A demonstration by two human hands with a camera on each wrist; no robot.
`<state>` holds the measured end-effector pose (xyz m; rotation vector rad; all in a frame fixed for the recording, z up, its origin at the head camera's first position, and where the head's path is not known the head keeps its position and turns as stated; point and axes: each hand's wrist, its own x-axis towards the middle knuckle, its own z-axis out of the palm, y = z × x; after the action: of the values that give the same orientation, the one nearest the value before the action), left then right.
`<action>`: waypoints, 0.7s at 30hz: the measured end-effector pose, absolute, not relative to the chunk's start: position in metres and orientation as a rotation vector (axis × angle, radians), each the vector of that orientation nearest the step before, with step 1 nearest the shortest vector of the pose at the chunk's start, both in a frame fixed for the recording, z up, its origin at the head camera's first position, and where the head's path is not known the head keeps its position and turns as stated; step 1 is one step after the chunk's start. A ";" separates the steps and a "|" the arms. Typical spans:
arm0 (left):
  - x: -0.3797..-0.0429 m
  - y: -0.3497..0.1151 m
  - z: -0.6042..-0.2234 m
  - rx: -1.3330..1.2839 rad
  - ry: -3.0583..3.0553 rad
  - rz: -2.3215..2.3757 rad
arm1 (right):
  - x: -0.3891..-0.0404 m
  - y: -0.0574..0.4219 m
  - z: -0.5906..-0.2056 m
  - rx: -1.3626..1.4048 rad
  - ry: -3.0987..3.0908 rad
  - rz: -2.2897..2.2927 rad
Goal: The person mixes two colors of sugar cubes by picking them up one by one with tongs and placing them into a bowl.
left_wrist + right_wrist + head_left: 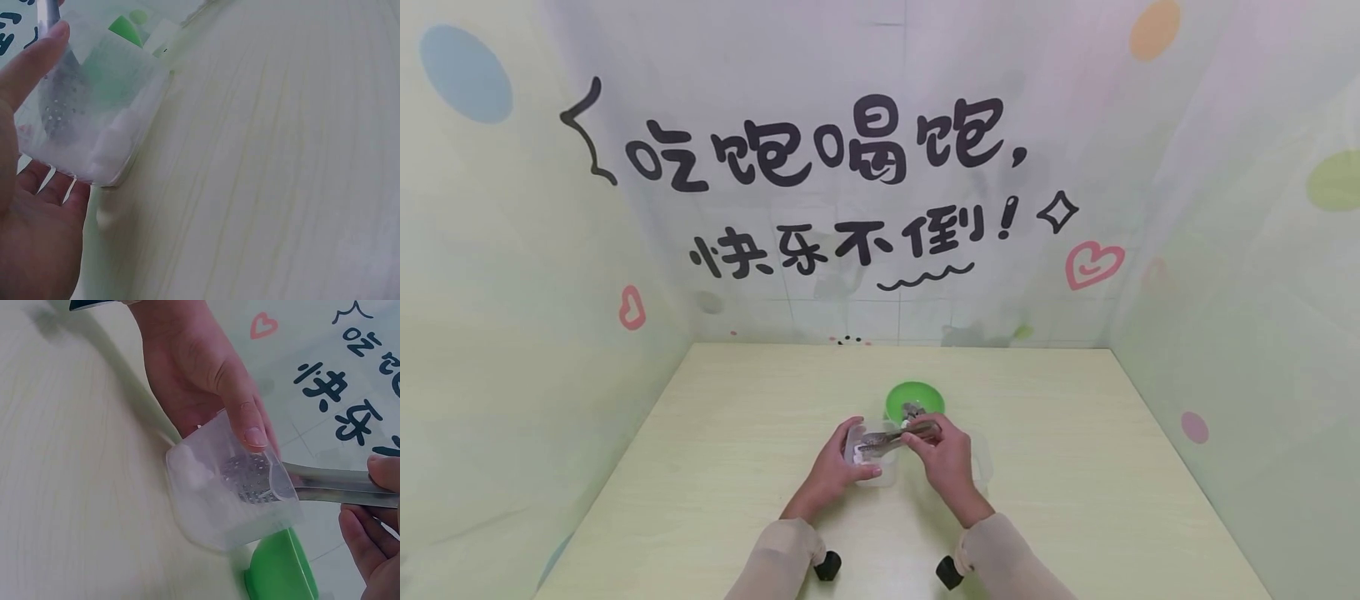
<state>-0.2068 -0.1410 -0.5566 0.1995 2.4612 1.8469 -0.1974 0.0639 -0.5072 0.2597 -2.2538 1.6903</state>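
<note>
Left grip: holding translucent container. Right grip: narrow, pinching metal tongs, perforated end inside container.

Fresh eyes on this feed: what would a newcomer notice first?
First, the big black Chinese lettering across the pale printed back wall. Next, the round bright green bowl on the pale wood-grain table, just beyond the rounded-corner translucent plastic box gripped by the left hand. Then the perforated silver metal tongs in the right hand, their far end inside that box.
</note>
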 end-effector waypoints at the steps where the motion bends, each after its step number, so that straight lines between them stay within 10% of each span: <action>1: -0.207 -0.141 -0.556 0.199 2.461 1.848 | -0.197 0.065 -0.506 0.264 -2.245 1.688; 21: -0.208 -0.140 -0.559 0.176 2.464 1.863 | -0.195 0.078 -0.486 0.283 -2.151 1.693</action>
<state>-0.2083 -0.1403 -0.5593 0.1760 2.4637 1.8631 -0.1954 0.0784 -0.4860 0.2834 -2.1507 1.6933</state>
